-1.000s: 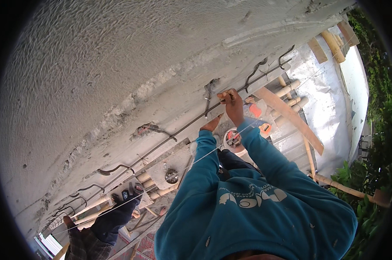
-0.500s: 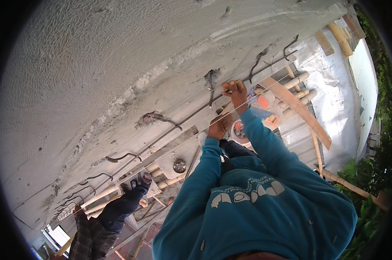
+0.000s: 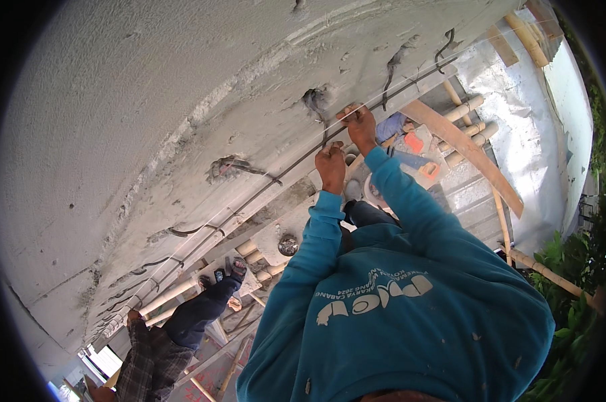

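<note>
A long dark steel rod (image 3: 262, 191) runs along a rough concrete face, beside bent steel bars (image 3: 250, 169) that stick out of it. My right hand (image 3: 360, 127) is closed at the rod, its fingertips pinched on a thin pale string (image 3: 410, 84) stretched along the rod. Just left of it and lower, my left hand (image 3: 330, 169) is closed near the end of a bent bar (image 3: 325, 128) that comes out of a chipped hole (image 3: 314, 100). What the left fingers hold is too small to make out.
Below are an orange-handled saw (image 3: 413, 163), a curved wooden board (image 3: 460, 151), bamboo poles (image 3: 467, 107) and a round container (image 3: 288, 245) on a plank. At lower left a co-worker (image 3: 159, 328) reaches to the same concrete face. Green plants (image 3: 557, 268) stand at the right.
Both hands have moved up toward the concrete, and the left has closed. The string has shifted from across my right wrist to my right fingertips, nearer the wall. My view has shifted slightly.
</note>
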### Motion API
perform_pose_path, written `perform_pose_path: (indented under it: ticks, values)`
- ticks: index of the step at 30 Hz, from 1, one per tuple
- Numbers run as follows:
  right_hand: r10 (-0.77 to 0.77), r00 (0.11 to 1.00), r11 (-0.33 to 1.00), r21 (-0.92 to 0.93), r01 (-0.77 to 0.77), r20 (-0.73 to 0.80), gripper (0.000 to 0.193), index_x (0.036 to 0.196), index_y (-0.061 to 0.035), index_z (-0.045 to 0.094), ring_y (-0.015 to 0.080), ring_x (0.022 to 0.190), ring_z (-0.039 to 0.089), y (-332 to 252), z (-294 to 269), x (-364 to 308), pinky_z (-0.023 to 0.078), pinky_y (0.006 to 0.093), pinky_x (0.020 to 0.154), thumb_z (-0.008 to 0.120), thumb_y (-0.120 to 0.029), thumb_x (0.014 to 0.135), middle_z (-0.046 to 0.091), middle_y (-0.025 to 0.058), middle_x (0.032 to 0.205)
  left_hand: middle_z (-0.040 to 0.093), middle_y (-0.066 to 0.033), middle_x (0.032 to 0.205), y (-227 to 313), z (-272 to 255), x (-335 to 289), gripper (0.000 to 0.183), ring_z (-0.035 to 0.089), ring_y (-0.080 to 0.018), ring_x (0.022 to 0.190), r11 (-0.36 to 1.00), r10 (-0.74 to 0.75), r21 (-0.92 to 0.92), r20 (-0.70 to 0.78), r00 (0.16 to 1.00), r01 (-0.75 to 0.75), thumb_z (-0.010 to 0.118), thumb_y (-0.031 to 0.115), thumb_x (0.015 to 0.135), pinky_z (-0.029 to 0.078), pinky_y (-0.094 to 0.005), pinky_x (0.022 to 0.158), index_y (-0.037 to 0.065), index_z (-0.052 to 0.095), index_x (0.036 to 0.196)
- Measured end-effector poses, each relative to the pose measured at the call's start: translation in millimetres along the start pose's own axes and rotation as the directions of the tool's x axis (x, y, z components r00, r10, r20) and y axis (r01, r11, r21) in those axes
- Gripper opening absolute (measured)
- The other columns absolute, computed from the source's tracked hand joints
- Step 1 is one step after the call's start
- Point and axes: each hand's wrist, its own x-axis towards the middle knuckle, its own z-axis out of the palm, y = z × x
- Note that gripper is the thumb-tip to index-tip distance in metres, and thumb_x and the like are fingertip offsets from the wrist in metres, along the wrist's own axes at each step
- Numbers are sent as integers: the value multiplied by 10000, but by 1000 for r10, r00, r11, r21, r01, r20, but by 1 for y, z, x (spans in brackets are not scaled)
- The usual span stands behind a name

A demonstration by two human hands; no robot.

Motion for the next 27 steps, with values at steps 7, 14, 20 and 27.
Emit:
perform_pose_path:
  ticks: [7, 14, 20, 27]
  values:
    - [-165, 986, 961, -223, 163, 13, 152, 883, 14, 609, 140, 795, 664, -8, -17, -27, 530, 306, 723, 573, -106, 969, 732, 102, 914, 687, -238, 854, 46, -25, 20, 220, 663, -405, 794, 407, 247, 852, 246, 937, -330, 640, 224, 824, 502, -518, 726, 27, 728, 867]
    - [-61, 997, 991, -119, 56, -39, 128, 947, 25, 635, 126, 869, 648, 7, -13, -48, 523, 294, 757, 575, -86, 972, 719, 95, 933, 681, -212, 811, 68, 1, 26, 153, 672, -380, 818, 140, 306, 834, 476, 824, -534, 608, 156, 838, 510, -500, 731, 31, 691, 805]
    - [-142, 951, 983, 70, 167, -275, 86, 993, 14, 641, 177, 922, 645, 12, 6, -81, 526, 312, 788, 574, -9, 945, 679, 124, 1036, 674, -203, 792, 75, 9, 49, 100, 669, -379, 777, -36, 263, 720, 676, 688, -694, 617, 106, 791, 521, -468, 687, 26, 672, 766]
    - [-338, 889, 941, -125, 314, -310, 180, 984, 8, 603, 307, 901, 651, 14, 8, -88, 520, 333, 777, 554, 118, 850, 631, 165, 987, 669, -188, 781, 82, 31, 59, 96, 671, -380, 768, -246, 144, 548, 836, 529, -799, 617, 99, 775, 527, -462, 672, 27, 671, 742]
